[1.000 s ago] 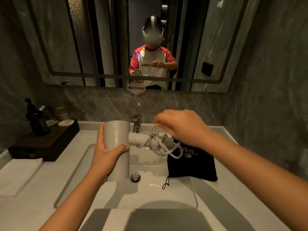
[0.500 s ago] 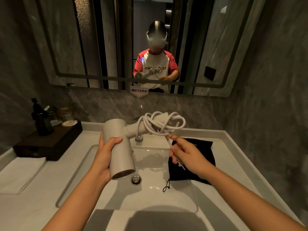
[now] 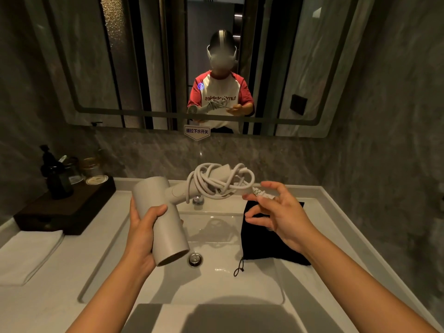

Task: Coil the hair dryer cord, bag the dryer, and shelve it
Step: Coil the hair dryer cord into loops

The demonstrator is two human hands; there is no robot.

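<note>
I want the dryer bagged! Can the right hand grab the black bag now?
Probably not yet. The right hand hovers just above the black bag with nothing between them, but its fingers are pinching the cord's plug.

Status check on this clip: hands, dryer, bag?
Left hand grips hair dryer. Right hand pinches plug end; cord coiled round handle. Black bag empty by sink, unobstructed.

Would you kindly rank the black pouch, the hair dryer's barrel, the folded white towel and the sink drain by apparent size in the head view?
1. folded white towel, though partly cut off
2. black pouch and hair dryer barrel: too alike, the barrel nearer the camera
3. sink drain
</note>
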